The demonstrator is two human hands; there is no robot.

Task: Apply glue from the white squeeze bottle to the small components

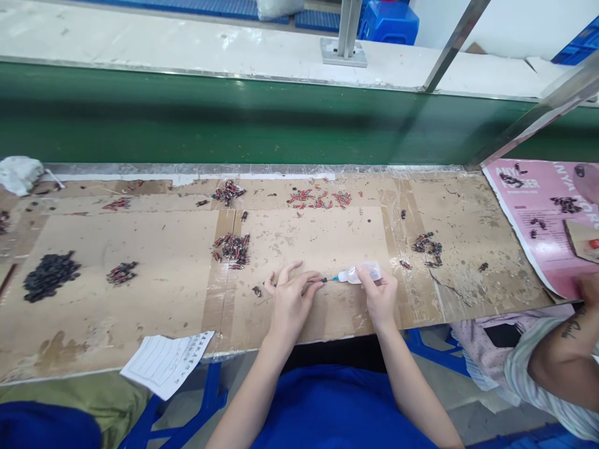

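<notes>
My left hand [291, 295] pinches a tiny dark part [322, 280] between thumb and fingertips, just above the cardboard-covered bench [140, 293]. My right hand [381, 293] grips a small clear squeeze bottle [360, 272] lying sideways, its thin blue nozzle [334, 278] pointing left and touching the part. A heap of small red and black parts [233, 247] lies just beyond my left hand. One loose dark part [256, 290] sits beside my left wrist.
More red parts [318, 199] and other heaps [228, 191] [428, 244] [121, 272] lie on the cardboard, with a pile of black pieces [50, 275] far left. A ruled paper sheet [165, 361] overhangs the front edge. A pink poster [543, 212] and another person's arm [566, 355] are at right. A green conveyor belt [234, 118] runs behind.
</notes>
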